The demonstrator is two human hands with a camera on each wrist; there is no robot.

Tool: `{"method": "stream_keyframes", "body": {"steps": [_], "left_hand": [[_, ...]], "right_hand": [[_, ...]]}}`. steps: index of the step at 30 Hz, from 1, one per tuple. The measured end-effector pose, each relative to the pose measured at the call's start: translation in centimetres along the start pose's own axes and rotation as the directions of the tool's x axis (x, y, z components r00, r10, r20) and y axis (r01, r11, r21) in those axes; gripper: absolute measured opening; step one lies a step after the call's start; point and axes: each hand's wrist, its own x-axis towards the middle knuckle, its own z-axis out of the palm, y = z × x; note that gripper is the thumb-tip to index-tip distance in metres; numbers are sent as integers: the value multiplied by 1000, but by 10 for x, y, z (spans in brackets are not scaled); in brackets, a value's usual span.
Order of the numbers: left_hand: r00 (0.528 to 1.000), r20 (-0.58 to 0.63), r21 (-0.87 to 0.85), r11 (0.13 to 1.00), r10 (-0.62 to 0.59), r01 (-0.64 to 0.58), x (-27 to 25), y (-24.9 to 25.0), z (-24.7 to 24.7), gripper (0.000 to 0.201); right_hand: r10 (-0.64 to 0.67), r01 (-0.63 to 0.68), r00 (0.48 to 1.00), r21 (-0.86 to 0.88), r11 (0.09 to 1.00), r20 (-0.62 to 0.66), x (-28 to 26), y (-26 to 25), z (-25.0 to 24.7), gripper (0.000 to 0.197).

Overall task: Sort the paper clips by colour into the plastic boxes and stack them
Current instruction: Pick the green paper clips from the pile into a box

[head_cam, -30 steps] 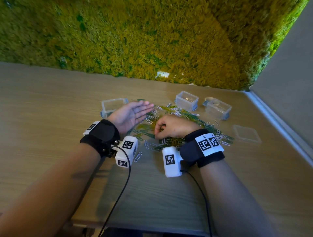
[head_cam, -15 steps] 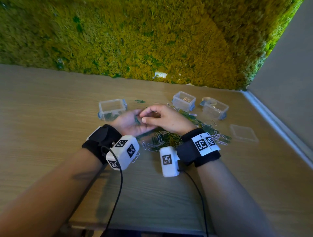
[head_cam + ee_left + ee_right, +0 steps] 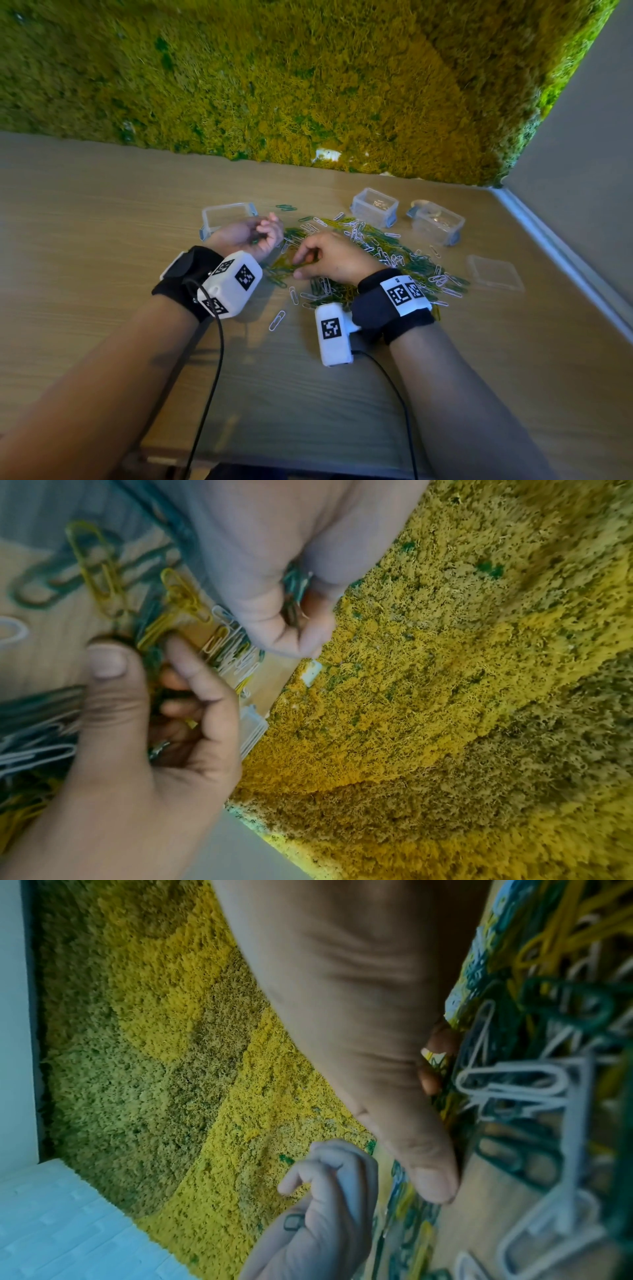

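Note:
A mixed pile of green, yellow and white paper clips (image 3: 376, 246) lies on the wooden table (image 3: 102, 212). My left hand (image 3: 265, 236) is palm up at the pile's left edge, fingers curled over a few green clips (image 3: 294, 596). Just right of it, my right hand (image 3: 301, 265) reaches down into the pile, where thumb and forefinger (image 3: 137, 653) pinch clips whose colour I cannot tell. Three clear plastic boxes stand open: one (image 3: 227, 219) behind the left hand, two (image 3: 375, 205) (image 3: 436, 222) behind the pile.
A clear lid (image 3: 495, 272) lies flat at the pile's right. A moss wall (image 3: 308, 85) closes the table's far side and a grey wall (image 3: 582, 171) the right side. Single white clips (image 3: 276, 320) lie near my wrists.
Half a second ago my right hand was at the left palm. It has since dropped back onto the pile, and the left fingers have curled over the green clips.

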Motion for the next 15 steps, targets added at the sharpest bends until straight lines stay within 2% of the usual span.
{"method": "stream_keyframes", "body": {"steps": [3,5,7,11,15], "left_hand": [[999,-11,-45,998,53,-53,0,-4,1,24],[992,-44,21,993,115,-114,1,-5,-1,30],[986,-45,117,981,162,-156,1,-7,0,32],[972,-69,244,949,223,-200,-4,-15,5,28],[976,-51,330,926,212,-184,-8,-24,9,48]], "right_hand": [[1,-1,1000,15,1000,-22,2,3,1,12],[-2,3,999,27,1000,-45,2,6,-1,10],[38,-24,995,144,989,-94,2,10,-5,11],[147,-73,984,516,854,-105,0,16,-14,17],[178,-85,981,644,760,-81,-1,18,-18,23]]}}
